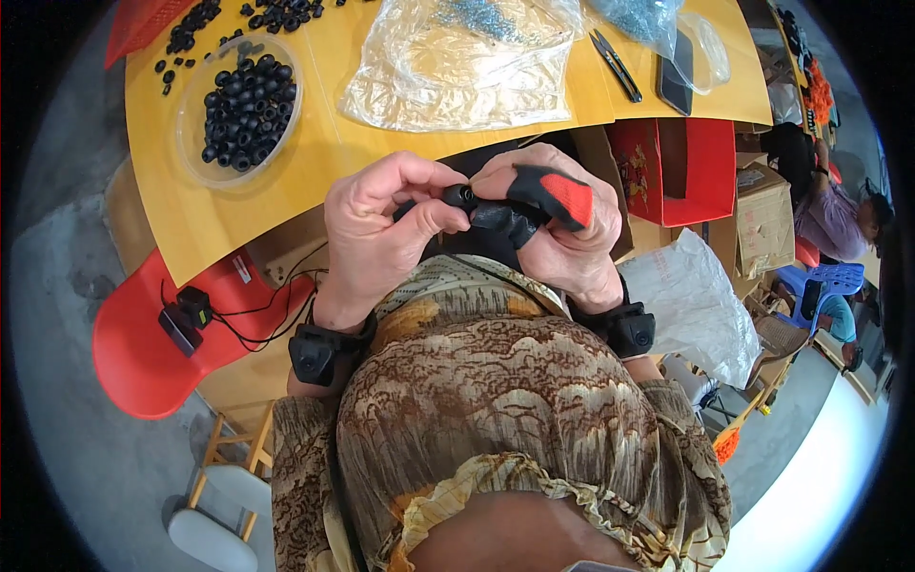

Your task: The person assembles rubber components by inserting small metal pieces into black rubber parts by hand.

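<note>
Because the small, round, hollow black part [460, 196] is held short of the yellow worktop [326, 143], a slip could drop it downward.
The left hand [381, 221] pinches it, thumb and forefinger nearly together; the right hand [567, 250], wearing black-and-red finger covers [569, 199], curls close beside it, exact grip hidden. Uneven pressure or bulky covers could cause that slip.
</note>
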`<action>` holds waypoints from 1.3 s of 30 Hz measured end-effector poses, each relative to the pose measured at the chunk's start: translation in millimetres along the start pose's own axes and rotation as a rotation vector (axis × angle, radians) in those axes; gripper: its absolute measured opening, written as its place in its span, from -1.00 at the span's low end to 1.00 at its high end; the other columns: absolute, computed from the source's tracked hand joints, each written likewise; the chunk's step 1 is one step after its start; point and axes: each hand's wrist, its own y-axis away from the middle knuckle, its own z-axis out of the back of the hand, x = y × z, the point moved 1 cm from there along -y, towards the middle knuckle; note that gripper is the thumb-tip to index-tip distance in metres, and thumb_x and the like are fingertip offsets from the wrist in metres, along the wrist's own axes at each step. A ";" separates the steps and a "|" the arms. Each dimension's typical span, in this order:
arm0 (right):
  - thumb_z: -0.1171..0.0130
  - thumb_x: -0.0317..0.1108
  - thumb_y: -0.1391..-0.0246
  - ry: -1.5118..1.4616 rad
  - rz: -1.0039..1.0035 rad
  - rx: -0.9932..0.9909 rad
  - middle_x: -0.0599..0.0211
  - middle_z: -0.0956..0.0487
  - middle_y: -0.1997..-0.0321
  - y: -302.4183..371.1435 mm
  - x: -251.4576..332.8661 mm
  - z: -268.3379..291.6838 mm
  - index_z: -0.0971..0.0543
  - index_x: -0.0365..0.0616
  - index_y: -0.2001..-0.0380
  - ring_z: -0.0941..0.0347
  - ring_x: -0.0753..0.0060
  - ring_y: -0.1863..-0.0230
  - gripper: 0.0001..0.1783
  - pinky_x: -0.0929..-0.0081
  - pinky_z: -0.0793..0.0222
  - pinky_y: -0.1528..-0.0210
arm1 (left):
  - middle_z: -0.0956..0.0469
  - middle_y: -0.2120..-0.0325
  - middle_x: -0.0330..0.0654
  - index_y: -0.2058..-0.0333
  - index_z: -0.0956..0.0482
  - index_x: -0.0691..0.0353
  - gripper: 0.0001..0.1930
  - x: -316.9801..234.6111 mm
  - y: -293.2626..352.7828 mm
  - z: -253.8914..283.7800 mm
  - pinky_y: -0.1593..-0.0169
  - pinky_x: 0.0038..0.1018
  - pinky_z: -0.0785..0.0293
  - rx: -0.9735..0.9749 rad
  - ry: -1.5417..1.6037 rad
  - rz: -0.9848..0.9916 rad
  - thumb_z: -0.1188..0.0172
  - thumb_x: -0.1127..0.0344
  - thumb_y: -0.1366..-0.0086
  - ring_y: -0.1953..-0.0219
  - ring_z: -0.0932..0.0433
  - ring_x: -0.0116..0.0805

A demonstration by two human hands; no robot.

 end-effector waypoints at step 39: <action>-0.11 -0.54 0.31 0.524 0.187 0.202 0.09 -0.45 0.46 -115.4 -40.2 -39.4 -0.46 -0.27 0.47 -0.42 0.00 0.47 -0.80 0.29 -0.36 0.45 | -0.45 0.54 -0.14 0.30 -0.37 0.32 -0.70 42.4 6.9 14.5 0.46 -0.59 -0.36 -0.129 0.704 0.075 -0.19 0.22 -0.12 0.57 -0.40 -0.42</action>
